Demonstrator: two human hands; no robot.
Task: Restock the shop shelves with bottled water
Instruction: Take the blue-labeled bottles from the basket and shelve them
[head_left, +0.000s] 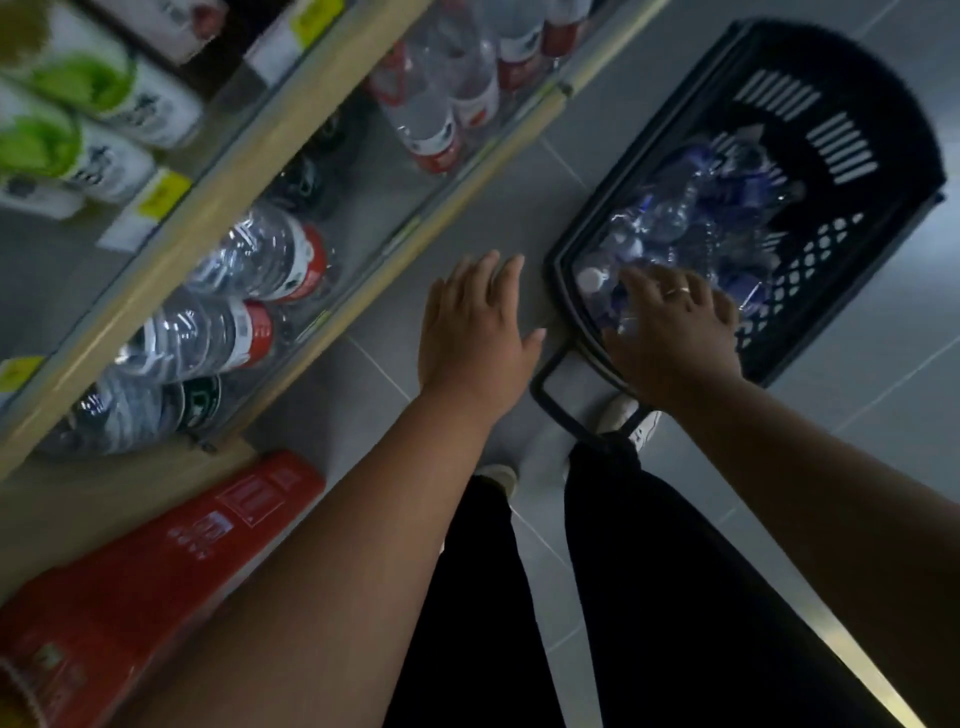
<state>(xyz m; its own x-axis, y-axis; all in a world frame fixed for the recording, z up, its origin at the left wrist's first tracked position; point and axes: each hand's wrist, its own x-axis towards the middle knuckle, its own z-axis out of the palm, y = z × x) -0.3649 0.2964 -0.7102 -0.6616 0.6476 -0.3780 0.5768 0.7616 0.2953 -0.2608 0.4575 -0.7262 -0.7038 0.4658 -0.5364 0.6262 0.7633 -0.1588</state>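
Water bottles (670, 218) with blue labels lie heaped in a black plastic basket (857, 130) on the grey tiled floor (493, 208), to the person's right. The right hand (670, 332), wearing a ring (677, 291), reaches into the basket's near end and rests on the bottles with its fingers bent down. I cannot tell if they grip one. The left hand (475, 322) hovers over the floor between basket and shelves (218, 202), fingers straight and holding nothing. Large bottles with red labels (260, 254) lie on the low shelf. A red carton (156, 561) sits at lower left.
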